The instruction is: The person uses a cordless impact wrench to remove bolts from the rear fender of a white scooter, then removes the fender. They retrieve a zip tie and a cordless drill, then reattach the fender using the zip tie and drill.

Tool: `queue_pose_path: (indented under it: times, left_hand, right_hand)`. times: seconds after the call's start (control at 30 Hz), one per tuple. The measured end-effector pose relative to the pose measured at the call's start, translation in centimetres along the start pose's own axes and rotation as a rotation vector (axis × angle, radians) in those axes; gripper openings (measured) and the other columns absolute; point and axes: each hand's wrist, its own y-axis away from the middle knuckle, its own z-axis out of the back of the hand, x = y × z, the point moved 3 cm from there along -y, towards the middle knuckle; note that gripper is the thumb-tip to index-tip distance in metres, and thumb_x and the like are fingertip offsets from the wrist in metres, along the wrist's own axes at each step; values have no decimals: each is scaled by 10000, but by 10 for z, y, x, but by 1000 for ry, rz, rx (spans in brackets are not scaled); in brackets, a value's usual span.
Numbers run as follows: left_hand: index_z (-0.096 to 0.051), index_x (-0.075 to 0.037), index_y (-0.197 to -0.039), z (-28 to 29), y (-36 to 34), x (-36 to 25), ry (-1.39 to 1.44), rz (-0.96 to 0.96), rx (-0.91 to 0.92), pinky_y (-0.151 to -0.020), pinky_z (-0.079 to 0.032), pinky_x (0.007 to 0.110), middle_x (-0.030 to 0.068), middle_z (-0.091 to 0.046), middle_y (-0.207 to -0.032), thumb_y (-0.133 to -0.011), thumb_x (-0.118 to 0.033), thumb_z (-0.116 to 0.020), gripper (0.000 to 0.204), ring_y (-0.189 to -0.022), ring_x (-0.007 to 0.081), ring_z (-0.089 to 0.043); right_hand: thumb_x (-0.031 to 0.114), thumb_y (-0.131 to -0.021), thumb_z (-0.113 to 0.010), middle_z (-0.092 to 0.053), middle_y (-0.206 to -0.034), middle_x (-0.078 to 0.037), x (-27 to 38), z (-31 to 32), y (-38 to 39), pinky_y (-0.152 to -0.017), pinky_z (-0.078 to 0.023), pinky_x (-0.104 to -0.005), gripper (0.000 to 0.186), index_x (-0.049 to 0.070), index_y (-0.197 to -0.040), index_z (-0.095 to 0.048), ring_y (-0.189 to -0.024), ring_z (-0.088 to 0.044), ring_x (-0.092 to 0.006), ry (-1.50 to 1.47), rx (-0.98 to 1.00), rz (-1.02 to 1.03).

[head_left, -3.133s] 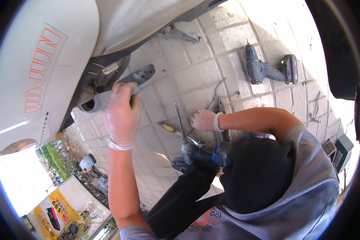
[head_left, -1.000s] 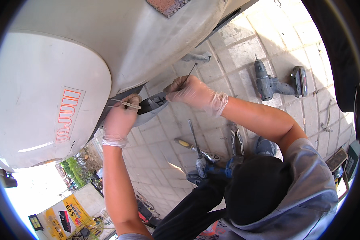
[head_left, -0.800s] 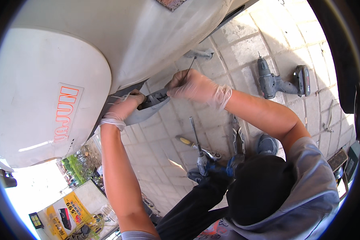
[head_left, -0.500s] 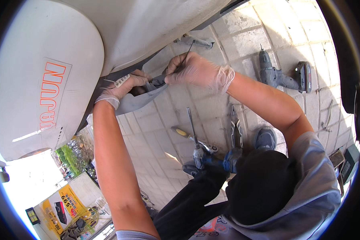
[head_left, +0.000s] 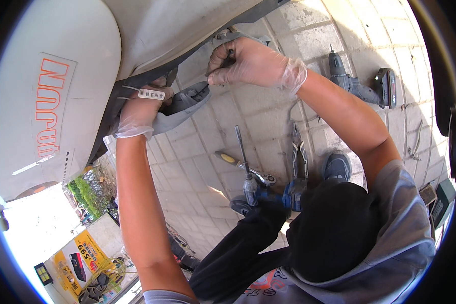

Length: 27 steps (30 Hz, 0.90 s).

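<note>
My left hand [head_left: 142, 109], in a clear glove, reaches under the pale vehicle body [head_left: 172, 35] beside a loose grey panel [head_left: 180, 114]. Its fingers curl inward and are partly hidden; what they grip does not show. A small white tag [head_left: 151, 95] on a thin strap lies over that hand. My right hand [head_left: 248, 63], gloved too and smudged dark at the fingers, is pinched closed just above the panel's far end. Something small and dark shows within its curled fingers, too unclear to name.
A grey cordless drill [head_left: 357, 86] lies at right on the paving [head_left: 228, 187]. Nearer are pliers [head_left: 299, 157], a ratchet [head_left: 261, 177], and a blue power tool [head_left: 273, 195] with a long shaft, between my shoes [head_left: 337, 166]. A dark case [head_left: 443, 200] stands at far right.
My right hand has moved up, and the thin dark strip sticking up from it no longer shows. My left hand has shifted slightly left, the tag turning flatter. The view has shifted a little.
</note>
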Motion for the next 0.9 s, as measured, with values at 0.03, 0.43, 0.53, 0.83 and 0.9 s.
queue_pose_path:
  times: [0.03, 0.43, 0.53, 0.83, 0.9]
  left_hand:
    - [-660, -49, -935, -1, 2, 1, 36, -11, -4, -689, -451, 289, 33, -632, -797, -799, -119, -685, 155, -740, 154, -592]
    - [-651, 1, -1027, -3, -3, 12, 316, 99, -87, -630, -460, 255, 66, -661, -816, -803, -134, -627, 263, -682, 150, -637]
    - [-644, -8, -1058, -4, 3, 9, 306, 142, -146, -630, -468, 259, 71, -658, -833, -801, -127, -628, 284, -675, 154, -633]
    - [-657, -31, -1131, -2, 0, 7, 271, 117, -153, -683, -507, 270, 69, -701, -858, -881, -163, -604, 287, -721, 165, -676]
    - [-658, -49, -1142, -2, -2, 8, 232, 116, -127, -693, -507, 273, 62, -703, -859, -891, -190, -597, 294, -732, 162, -680]
  right_hand:
    - [223, -801, -742, -656, -717, -42, 3, -2, -2, -634, -478, -286, 207, 26, -831, -688, -665, -592, -120, -17, 22, 19]
    - [289, -851, -720, -637, -742, -22, 1, -10, -17, -658, -482, -255, 264, 30, -853, -668, -692, -586, -106, -17, 148, -42]
    - [340, -857, -683, -664, -755, -29, 2, -4, -18, -700, -476, -277, 282, 59, -866, -702, -728, -599, -116, 89, 105, 33]
    - [430, -845, -685, -688, -858, -25, -8, 1, -20, -768, -470, -270, 380, 58, -915, -713, -817, -607, -125, 74, 93, -15]
    - [402, -859, -691, -691, -866, -25, -9, 1, -22, -781, -470, -269, 360, 50, -932, -704, -830, -611, -125, -23, 94, 0]
